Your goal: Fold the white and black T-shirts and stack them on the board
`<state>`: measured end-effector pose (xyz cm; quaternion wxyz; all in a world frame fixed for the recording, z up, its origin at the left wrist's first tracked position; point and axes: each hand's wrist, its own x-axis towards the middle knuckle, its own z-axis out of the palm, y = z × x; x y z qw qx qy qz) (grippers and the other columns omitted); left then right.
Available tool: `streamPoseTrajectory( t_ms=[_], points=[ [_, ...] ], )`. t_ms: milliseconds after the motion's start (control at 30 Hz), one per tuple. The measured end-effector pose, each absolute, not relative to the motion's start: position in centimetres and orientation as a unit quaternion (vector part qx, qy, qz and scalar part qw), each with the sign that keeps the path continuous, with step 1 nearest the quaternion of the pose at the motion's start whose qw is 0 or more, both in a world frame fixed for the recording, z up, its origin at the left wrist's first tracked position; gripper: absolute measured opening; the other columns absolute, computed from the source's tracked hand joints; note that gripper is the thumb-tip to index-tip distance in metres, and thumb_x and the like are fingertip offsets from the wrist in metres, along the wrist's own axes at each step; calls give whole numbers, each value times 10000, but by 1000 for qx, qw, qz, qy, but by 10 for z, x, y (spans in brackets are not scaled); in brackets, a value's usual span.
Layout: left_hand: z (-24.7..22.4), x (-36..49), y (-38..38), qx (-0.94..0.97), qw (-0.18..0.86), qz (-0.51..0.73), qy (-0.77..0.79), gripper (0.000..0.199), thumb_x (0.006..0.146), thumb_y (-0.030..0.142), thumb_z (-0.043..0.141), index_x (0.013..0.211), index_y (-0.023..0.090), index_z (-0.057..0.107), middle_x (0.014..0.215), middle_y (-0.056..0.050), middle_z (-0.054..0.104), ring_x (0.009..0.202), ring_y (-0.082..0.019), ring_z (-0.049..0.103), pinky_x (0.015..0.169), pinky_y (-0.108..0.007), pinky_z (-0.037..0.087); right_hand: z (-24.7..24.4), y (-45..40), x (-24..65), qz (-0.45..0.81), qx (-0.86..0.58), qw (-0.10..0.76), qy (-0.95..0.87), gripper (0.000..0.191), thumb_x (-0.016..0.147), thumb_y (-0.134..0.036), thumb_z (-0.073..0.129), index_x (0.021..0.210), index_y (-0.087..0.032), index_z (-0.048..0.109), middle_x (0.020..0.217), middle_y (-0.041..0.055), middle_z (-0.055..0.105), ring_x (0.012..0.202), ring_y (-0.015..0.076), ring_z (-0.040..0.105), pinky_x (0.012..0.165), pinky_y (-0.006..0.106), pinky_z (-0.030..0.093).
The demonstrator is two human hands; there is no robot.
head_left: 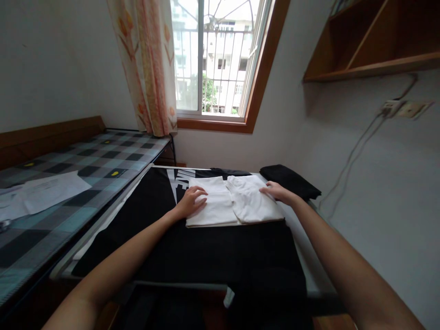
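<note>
A white shirt point(254, 204), folded into a flat rectangle with its two sides meeting near the middle, lies on a black cloth point(220, 252) with white lettering. My left hand point(192, 201) rests on the shirt's left side, fingers apart and slightly curled, holding nothing. At the opposite side, my right hand point(277, 191) has its fingers closed on the shirt's right edge. The cloth over the right half looks wrinkled, while the left half lies smoother.
A folded black cloth point(290, 180) lies at the table's back right corner. On the left, a bed with a checked cover point(137, 153) holds papers point(51, 192). A curtain point(151, 68) hangs by the window. Cables point(350, 160) run down the right wall below a wooden shelf point(371, 68).
</note>
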<state>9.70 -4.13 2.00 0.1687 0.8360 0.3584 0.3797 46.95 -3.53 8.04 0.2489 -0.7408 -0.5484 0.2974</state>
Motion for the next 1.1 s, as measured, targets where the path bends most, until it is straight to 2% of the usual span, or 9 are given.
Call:
streamPoseTrajectory(
  t_ms=[67, 167, 233, 300, 433, 600, 700, 967, 1100],
  points=[
    [26, 96, -39, 772, 268, 436, 378, 294, 845, 431, 586, 978, 187, 681, 1000, -99, 646, 950, -237, 617, 844, -386, 484, 106, -30, 454, 336, -717, 254, -555, 301, 742, -275, 685, 990, -138, 585, 837, 65, 635, 643, 145, 576, 508, 230, 442],
    [36, 93, -38, 624, 500, 471, 374, 514, 854, 586, 513, 1145, 173, 606, 979, -104, 648, 788, -217, 661, 648, -319, 509, 143, -25, 412, 374, -652, 284, -595, 364, 735, -287, 726, 1037, -149, 578, 812, 54, 648, 644, 138, 596, 540, 224, 475],
    [43, 88, -38, 517, 636, 457, 346, 640, 852, 670, 437, 1258, 183, 523, 1043, -124, 650, 800, -241, 680, 634, -341, 529, 153, -25, 378, 466, -512, 292, -660, 408, 791, -375, 687, 1127, -181, 561, 867, 53, 671, 713, 142, 631, 623, 246, 516],
    [46, 83, -35, 436, 701, 444, 349, 683, 856, 700, 382, 1290, 185, 494, 1106, -143, 646, 858, -258, 685, 676, -368, 551, 145, -27, 348, 519, -390, 285, -705, 443, 846, -463, 610, 1194, -195, 550, 948, 72, 688, 829, 163, 658, 736, 303, 539],
    [41, 77, -28, 406, 668, 416, 465, 552, 854, 521, 566, 1290, 190, 495, 1126, -122, 655, 773, -177, 678, 611, -269, 542, 89, -33, 318, 377, -401, 300, -779, 403, 832, -483, 614, 1085, -172, 651, 1025, 106, 693, 936, 203, 650, 847, 373, 521],
    [33, 77, -28, 493, 604, 419, 465, 755, 707, 184, 729, 1380, 216, 388, 1213, -117, 632, 855, -184, 667, 564, -217, 517, 32, -39, 313, 164, -464, 341, -801, 400, 837, -437, 615, 1153, -197, 668, 1283, 140, 600, 1204, 265, 541, 1044, 447, 400],
    [35, 77, -30, 484, 596, 453, 454, 754, 697, 146, 686, 1380, 225, 378, 1202, -115, 632, 894, -196, 658, 565, -217, 509, 22, -44, 311, 118, -469, 352, -801, 452, 883, -469, 536, 1239, -207, 631, 1383, 142, 526, 1300, 270, 460, 1088, 461, 352],
    [33, 75, -24, 452, 552, 464, 526, 662, 692, 116, 598, 1329, 192, 437, 955, -60, 650, 667, -123, 612, 524, -211, 468, 18, -54, 306, 72, -468, 267, -840, 552, 925, -502, 449, 1363, -178, 538, 1517, 160, 346, 1429, 309, 237, 1134, 515, 227],
    [27, 76, -21, 542, 416, 462, 566, 584, 689, 149, 630, 1262, 140, 521, 964, -91, 654, 807, -202, 653, 720, -329, 539, 19, -56, 307, 86, -477, 206, -850, 588, 929, -564, 400, 1416, -241, 472, 1548, 121, 295, 1446, 310, 176, 1131, 560, 193]
  ],
)
